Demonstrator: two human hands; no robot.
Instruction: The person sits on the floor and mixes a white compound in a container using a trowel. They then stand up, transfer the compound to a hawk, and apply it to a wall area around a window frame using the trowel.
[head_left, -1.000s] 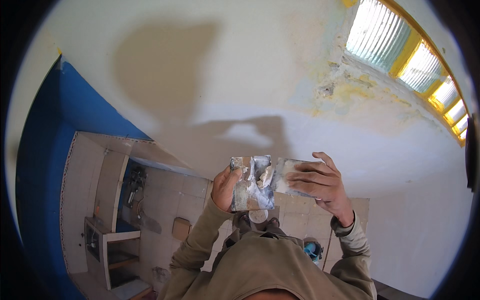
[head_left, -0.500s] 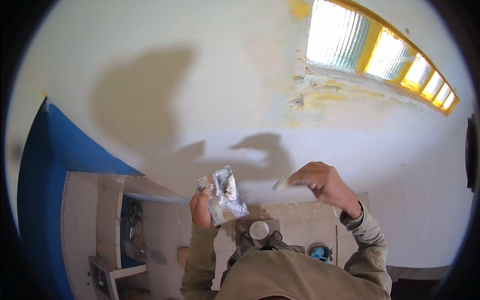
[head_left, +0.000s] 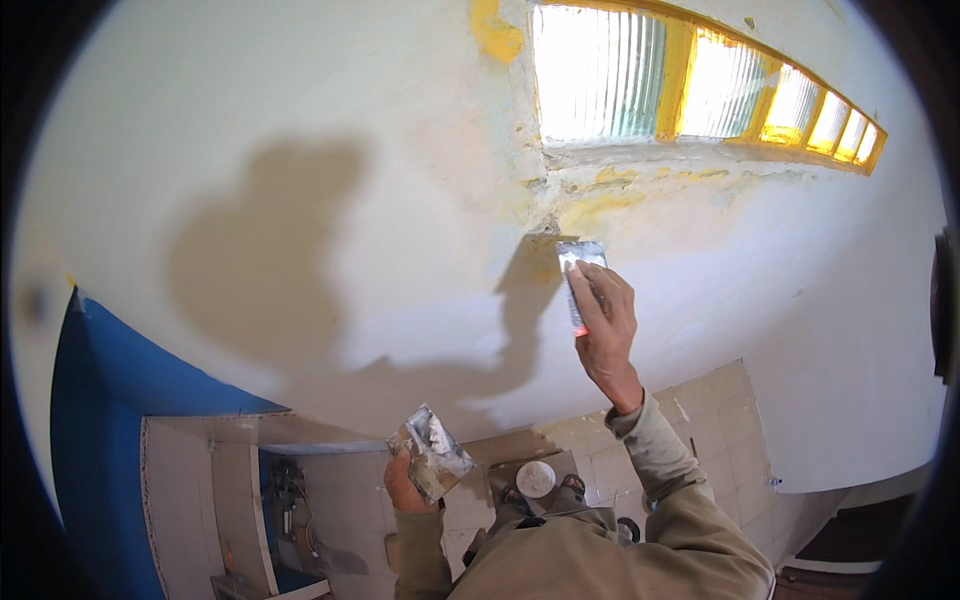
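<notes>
My right hand (head_left: 607, 325) is raised to the wall (head_left: 420, 220), its fingers wrapped round a putty knife (head_left: 580, 253) with a wide metal blade. The blade is up by the rough, chipped patch (head_left: 545, 212) under the window corner; whether it touches the wall I cannot tell. Lower down, my left hand (head_left: 402, 485) grips a flat, smeared metal plate (head_left: 425, 470) by its edge. A lump of white putty (head_left: 438, 437) lies on that plate. The window (head_left: 600, 85) has yellow frames and ribbed glass panes.
A round white container (head_left: 536, 479) stands by my feet on a brown board or platform (head_left: 503, 485). To the left are a blue wall section (head_left: 100, 370) and a shelf unit (head_left: 262, 520) holding cables. A dark piece of furniture (head_left: 860, 530) is at lower right.
My right hand has gone up and forward with the putty knife, from above the floor to the wall below the window. The left hand and its plate sit lower in view.
</notes>
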